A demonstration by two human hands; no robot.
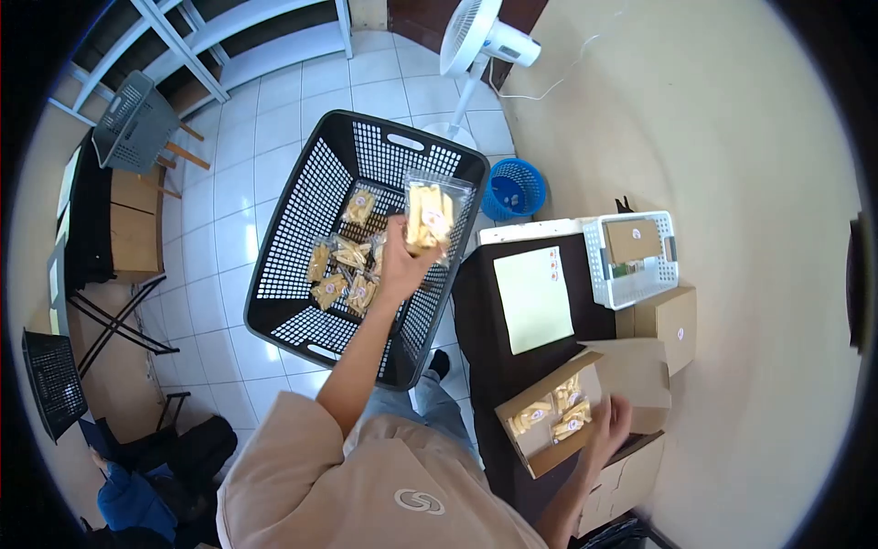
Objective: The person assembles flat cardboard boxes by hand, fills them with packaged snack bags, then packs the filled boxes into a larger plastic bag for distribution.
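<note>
My left hand point(407, 263) is closed around a clear plastic bag of pale yellow stick snacks point(428, 215), held up over a large black laundry-style basket point(277, 238). Several similar snack bags point(347, 252) lie on the basket's bottom. My right hand point(613, 428) hovers at the right side of an open cardboard box point(541, 395), its fingers loosely bent and apart, with nothing seen in them. Inside the box, several snack bags point(569, 412) with round labels sit side by side. The box's lid point(631, 380) is folded back toward the wall.
On the dark-covered table lie a pale yellow sheet point(533, 300) and a white plastic basket point(631, 285) with a brown box in it. More cardboard boxes point(675, 325) stand by the wall. A blue bin point(514, 189) and a white fan point(471, 55) stand behind. Another person point(137, 499) is at lower left.
</note>
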